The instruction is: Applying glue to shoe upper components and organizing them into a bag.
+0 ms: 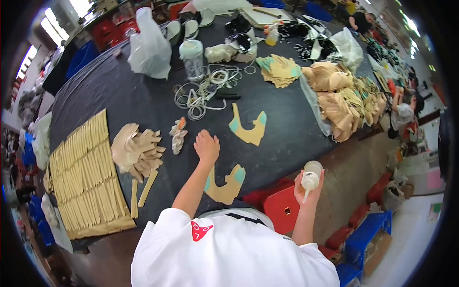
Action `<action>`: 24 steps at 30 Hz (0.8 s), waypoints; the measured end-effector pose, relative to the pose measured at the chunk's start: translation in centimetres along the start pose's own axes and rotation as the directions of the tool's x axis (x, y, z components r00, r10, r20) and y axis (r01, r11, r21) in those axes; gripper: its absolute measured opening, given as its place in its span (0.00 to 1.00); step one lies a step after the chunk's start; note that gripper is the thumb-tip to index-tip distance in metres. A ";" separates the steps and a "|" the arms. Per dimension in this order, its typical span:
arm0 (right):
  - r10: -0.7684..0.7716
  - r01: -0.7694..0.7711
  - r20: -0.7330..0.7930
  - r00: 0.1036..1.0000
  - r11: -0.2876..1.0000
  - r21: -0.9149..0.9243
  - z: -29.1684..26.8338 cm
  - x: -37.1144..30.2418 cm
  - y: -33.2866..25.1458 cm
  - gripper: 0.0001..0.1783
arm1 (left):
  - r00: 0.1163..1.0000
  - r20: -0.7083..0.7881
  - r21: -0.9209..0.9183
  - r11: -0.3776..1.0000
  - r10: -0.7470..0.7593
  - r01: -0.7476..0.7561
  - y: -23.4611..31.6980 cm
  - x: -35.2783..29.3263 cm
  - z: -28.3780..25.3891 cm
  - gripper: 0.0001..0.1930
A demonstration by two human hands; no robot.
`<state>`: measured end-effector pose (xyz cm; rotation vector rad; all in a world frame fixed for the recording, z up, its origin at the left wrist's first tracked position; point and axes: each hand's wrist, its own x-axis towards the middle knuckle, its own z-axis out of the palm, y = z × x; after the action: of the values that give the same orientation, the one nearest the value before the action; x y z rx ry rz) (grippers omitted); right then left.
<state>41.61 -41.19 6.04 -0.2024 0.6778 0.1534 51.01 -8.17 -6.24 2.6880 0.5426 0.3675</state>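
Note:
My right hand (pixel 306 185) grips a squeeze bottle (pixel 313 168) with a white cap and nozzle, held off the table's right edge with the nozzle pointing down toward me. Palm down, my left hand (pixel 207 146) is over the dark table with its fingers slightly bent and apart, and nothing shows in it. Just below it lies a tan curved cut piece (pixel 228 187) with light green patches, partly covered by my left forearm. A similar U-shaped piece (pixel 251 134) lies farther off to the right. Left of my hand is a crumpled whitish wad (pixel 178 136) with an orange bit.
Rows of tan strips (pixel 88 182) and a fanned pile of beige pieces (pixel 136 150) lie left. Tangled white cord (pixel 201 98), a clear jar (pixel 192 60) and a white plastic bag (pixel 149 45) stand beyond. Large stacks of pieces (pixel 337 100) cover the right side. A red stool (pixel 282 205) is beside me.

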 end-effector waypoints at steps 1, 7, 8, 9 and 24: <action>0.049 -0.049 -0.002 0.999 0.999 -0.020 0.5 0.3 0.7 0.29 | 1.000 -0.002 0.010 1.000 -0.020 0.020 -1.3 -1.4 -0.3 0.17; 0.116 -0.116 -0.010 0.993 0.982 -0.146 2.3 1.8 4.8 0.32 | 0.994 0.061 -0.125 0.988 -0.089 0.096 -4.9 -8.2 -0.9 0.22; 0.180 -0.179 -0.004 0.984 0.976 -0.128 2.3 1.9 5.1 0.32 | 0.997 0.028 -0.108 0.991 -0.073 0.076 -4.9 -8.6 -0.7 0.23; 0.240 -0.238 0.003 0.971 0.965 -0.109 2.3 2.0 5.4 0.32 | 0.997 0.031 -0.108 0.991 -0.076 0.079 -4.8 -8.9 -0.8 0.23; 0.277 -0.277 -0.018 0.961 0.953 -0.123 1.7 1.6 8.0 0.30 | 0.995 -0.066 -0.373 0.926 -0.080 0.050 -5.6 -10.5 -2.2 0.08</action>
<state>42.26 -32.90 5.25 -0.2260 0.6959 0.4656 39.10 -7.05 -8.38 2.2928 0.5245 0.5066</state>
